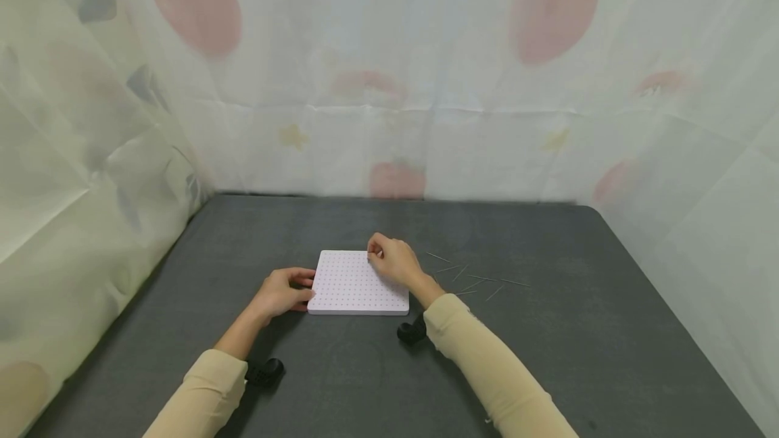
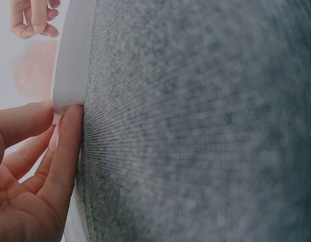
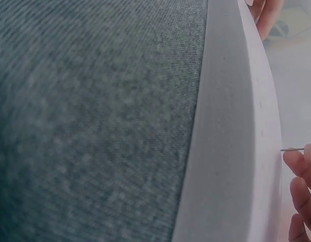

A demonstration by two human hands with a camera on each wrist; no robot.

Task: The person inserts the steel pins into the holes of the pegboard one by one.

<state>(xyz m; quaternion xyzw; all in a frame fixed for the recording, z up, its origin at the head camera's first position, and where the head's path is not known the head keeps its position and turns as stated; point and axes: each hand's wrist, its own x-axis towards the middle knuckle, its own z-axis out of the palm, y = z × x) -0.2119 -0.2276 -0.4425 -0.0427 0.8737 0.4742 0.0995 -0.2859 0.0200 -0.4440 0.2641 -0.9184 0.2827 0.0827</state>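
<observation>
A square white pegboard (image 1: 356,289) with rows of small holes lies flat on the dark table. My left hand (image 1: 281,296) holds it by its left edge, near the front corner; in the left wrist view the thumb (image 2: 24,121) is at the upper edge and a finger (image 2: 67,156) lies low against the side. Over the far right part of the board, my right hand (image 1: 394,262) pinches a thin metal pin (image 3: 292,149) between thumb and finger. The pin's lower end meets the board's top surface, though whether it sits in a hole I cannot tell.
Several thin metal pins (image 1: 481,278) lie scattered on the table (image 1: 548,350) to the right of the board. A printed curtain (image 1: 475,147) hangs behind the table's far edge and along both sides.
</observation>
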